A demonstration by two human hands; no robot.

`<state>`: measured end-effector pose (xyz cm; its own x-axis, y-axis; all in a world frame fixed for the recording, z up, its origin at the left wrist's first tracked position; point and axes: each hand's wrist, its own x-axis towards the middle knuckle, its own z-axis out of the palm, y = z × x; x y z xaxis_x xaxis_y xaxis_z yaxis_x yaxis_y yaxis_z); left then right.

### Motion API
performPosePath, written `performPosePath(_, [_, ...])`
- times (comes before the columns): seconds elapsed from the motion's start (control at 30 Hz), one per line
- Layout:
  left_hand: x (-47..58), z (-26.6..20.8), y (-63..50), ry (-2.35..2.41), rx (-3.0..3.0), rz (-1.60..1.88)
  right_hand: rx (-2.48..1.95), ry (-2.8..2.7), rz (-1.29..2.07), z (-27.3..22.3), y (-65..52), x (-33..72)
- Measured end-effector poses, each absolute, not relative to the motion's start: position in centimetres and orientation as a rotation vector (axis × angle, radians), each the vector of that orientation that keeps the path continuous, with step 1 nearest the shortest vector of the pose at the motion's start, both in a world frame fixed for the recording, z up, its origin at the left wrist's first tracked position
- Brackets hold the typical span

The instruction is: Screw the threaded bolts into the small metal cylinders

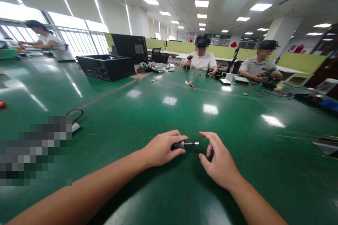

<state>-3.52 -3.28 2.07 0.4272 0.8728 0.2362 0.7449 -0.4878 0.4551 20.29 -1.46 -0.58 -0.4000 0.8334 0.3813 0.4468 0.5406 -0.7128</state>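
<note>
Close in front of me, my left hand [165, 147] is closed around a dark cylindrical tool with a metal bit [182, 144]. A silvery collar and a thin shaft with a bright tip stick out to the right, past my thumb and forefinger. Most of the tool's body is hidden in the palm, so its exact kind cannot be told. My right hand [218, 160] hovers just beyond the tip, apart from it. Its fingers are curved and spread from the thumb, with nothing between them.
A shiny green table [148, 112] stretches ahead. An orange screwdriver [193, 85] lies farther off. A black computer case [105, 68] stands at the back left. Two people [203, 59] sit across the table with tools and parts; another person [47, 40] works far left. Thin rods lie at right.
</note>
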Motion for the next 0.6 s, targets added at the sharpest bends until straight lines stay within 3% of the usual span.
performPosePath(0.17, [-3.9, 0.0, -2.5, 1.373, 2.312, 0.756, -1.06, -2.082, 0.797, -1.4, -1.0, 19.4])
performPosePath(0.6, [-4.3, 0.5, -2.3, 1.293, 2.176, 0.769, -1.115, -2.193, 0.879, -1.0, -0.5, 18.4])
